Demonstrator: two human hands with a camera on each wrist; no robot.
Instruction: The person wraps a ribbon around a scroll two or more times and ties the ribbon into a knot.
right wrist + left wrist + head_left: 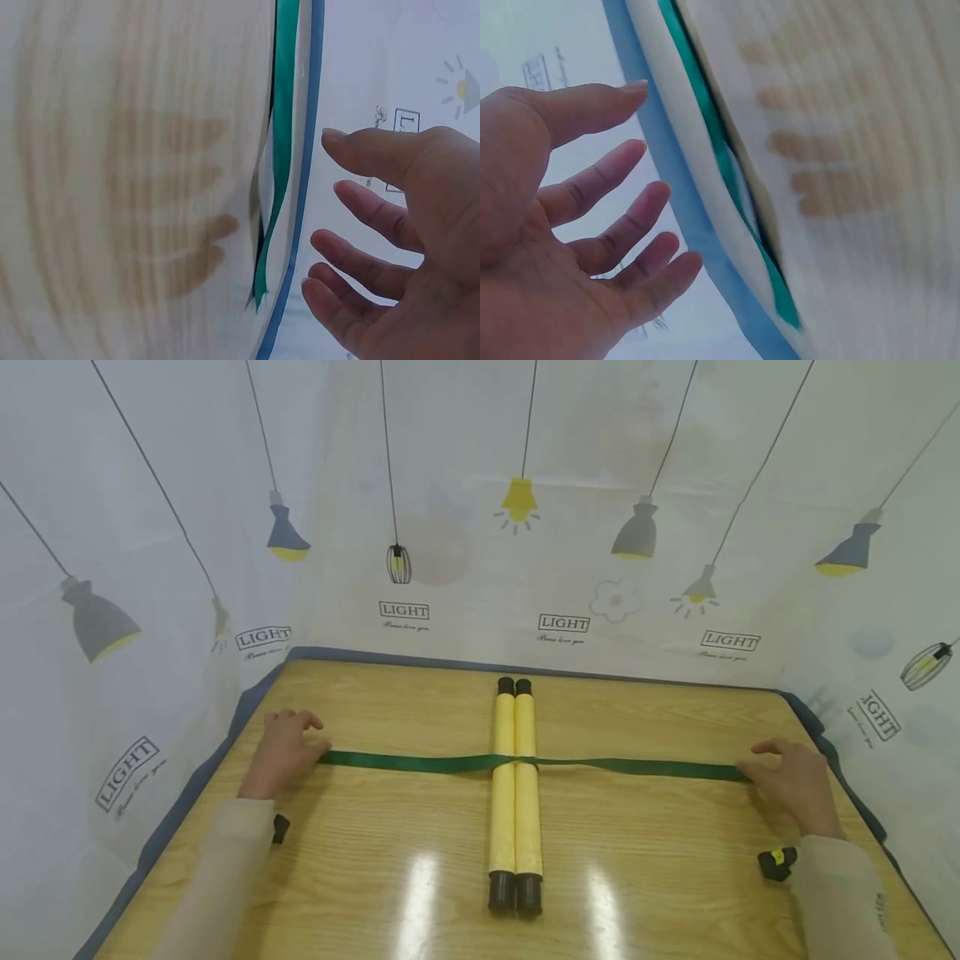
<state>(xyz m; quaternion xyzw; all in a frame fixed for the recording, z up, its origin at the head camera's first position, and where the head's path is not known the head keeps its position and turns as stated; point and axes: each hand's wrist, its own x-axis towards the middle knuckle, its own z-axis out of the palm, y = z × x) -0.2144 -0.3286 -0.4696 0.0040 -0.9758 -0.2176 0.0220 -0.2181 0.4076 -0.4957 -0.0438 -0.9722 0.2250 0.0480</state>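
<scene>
Two yellow tubes [515, 793] with black end caps lie side by side on the table, pointing away from me. A green ribbon [420, 763] passes round their middle and stretches out to both sides. Near its left end is my left hand [288, 752], its fingers spread and slightly bent. The left wrist view shows that ribbon end [784, 304] lying loose, apart from the fingertips. My right hand [795, 781] hovers by the other end with fingers parted. In the right wrist view the ribbon end [261, 289] also lies free of the fingers.
The wooden table [390, 710] has a blue edge and white sheeting printed with lamps [521, 502] around it. Small black objects lie near each sleeve: one by the left cuff [281, 828], another with a yellow mark [777, 863] by the right cuff.
</scene>
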